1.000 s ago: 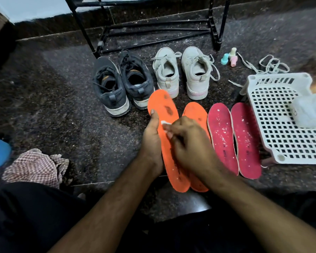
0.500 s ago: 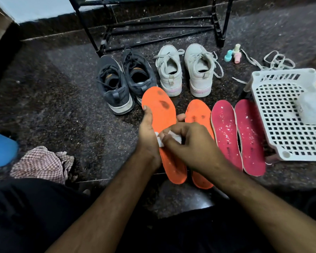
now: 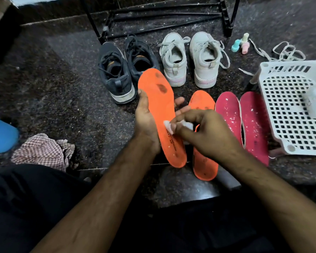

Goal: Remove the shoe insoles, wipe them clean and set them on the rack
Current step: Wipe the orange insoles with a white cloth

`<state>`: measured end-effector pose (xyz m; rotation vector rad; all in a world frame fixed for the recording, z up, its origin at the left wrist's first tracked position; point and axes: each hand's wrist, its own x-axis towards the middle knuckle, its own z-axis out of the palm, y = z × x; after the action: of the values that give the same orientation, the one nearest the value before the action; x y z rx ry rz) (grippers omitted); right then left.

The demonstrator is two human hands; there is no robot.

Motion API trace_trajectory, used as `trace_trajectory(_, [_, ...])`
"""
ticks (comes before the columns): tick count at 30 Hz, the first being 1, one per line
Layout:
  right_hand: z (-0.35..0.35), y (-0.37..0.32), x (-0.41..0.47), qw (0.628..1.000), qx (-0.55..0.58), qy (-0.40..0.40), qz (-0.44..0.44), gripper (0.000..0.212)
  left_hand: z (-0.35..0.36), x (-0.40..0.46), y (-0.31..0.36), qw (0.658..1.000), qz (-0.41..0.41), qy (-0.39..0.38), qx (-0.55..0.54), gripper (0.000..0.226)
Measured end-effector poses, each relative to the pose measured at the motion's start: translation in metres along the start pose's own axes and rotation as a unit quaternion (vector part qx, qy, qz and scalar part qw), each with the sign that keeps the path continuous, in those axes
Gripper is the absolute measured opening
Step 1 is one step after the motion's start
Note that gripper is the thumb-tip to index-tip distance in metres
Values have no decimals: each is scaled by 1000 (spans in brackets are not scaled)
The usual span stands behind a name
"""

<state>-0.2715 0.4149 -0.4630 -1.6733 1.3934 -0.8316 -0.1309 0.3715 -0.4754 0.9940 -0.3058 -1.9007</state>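
Dark speckled stone floor (image 3: 49, 92) carries the whole layout. Left hand (image 3: 146, 117) grips the raised orange insole (image 3: 162, 106) along its edge, thumb on one side and fingertips showing past the other; right hand (image 3: 206, 134) pinches a small white wipe (image 3: 169, 126) against the insole's mid-section. Compared with a second ago, the insole has been lifted and tilted toward the camera and the wipe has travelled down from the forefoot toward the heel; dark smudges near the toe remain, so wiping of this piece is judged unfinished. Second orange insole (image 3: 202, 101) lies on the floor just beside it, then two pink insoles (image 3: 226, 110), speckled white and apparently not yet wiped. Black rack (image 3: 164, 14) stands behind the dark shoes (image 3: 117, 75) and white shoes (image 3: 188, 57); no insole rests on it. Rack top is cut off by the frame. Right palm hides most of the wipe and part of the second orange insole. Pale object on the white basket (image 3: 285, 110) is too blurred to identify.
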Motion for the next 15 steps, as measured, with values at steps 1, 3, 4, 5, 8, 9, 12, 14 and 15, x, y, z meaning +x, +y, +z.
trace_trajectory(1, [0,0,-1,1000,5,21,8,7,0,0,-1,1000,10,-2,7,93])
trace_trajectory(3, [8,-5,-9,1000,-8,20,16,7,0,1,-3,999,29,10,15,89])
trace_trajectory(4, [14,-7,-15,1000,-10,4,19,8,-2,3,-3,999,35,20,11,89])
trace_trajectory(5, [17,-11,-20,1000,-4,-16,25,10,-4,5,-3,999,42,29,2,89])
trace_trajectory(8, [11,-13,-22,999,32,-11,29,10,-5,4,-1,997,66,37,-20,90])
trace_trajectory(9, [7,-11,-20,999,30,22,23,9,-2,3,-2,997,63,30,-22,91])
trace_trajectory(12, [12,-9,-13,997,-5,70,-8,14,5,-3,-6,999,29,14,1,99])
trace_trajectory(14, [26,-9,-15,998,-28,38,-31,20,-1,-2,-6,999,35,30,9,96])
trace_trajectory(15, [30,-11,-18,998,-46,27,-44,22,-3,-1,-4,998,48,41,10,92])
